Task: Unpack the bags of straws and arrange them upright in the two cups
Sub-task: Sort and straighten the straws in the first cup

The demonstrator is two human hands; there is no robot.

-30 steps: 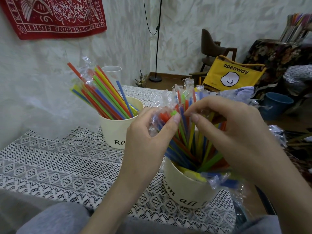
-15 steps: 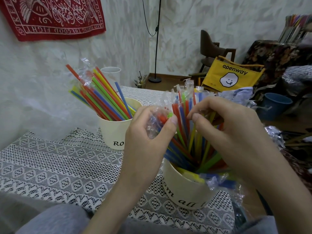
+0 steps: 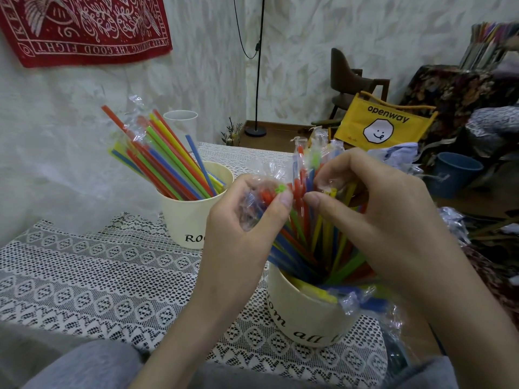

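Step in hand: stripping clear wrap off straws standing in the near cup [image 3: 306, 313]. Left hand [image 3: 247, 228] pinches crinkled wrapper [image 3: 252, 197] round the straw tips; right hand [image 3: 373, 209] has thumb & forefinger curled at the tips beside it, what it pinches can't be told. Next move prob. needs pulling the film up & off w/o dragging straws out. Straws in near cup [image 3: 323, 237] fan upward, long axis near vertical; those in the far cup [image 3: 193, 209] lean left, 1 bundle there looks wrapped.

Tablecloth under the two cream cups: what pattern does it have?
White openwork lace tablecloth with rows of repeating diamond motifs; clearest in the head view, the only one.
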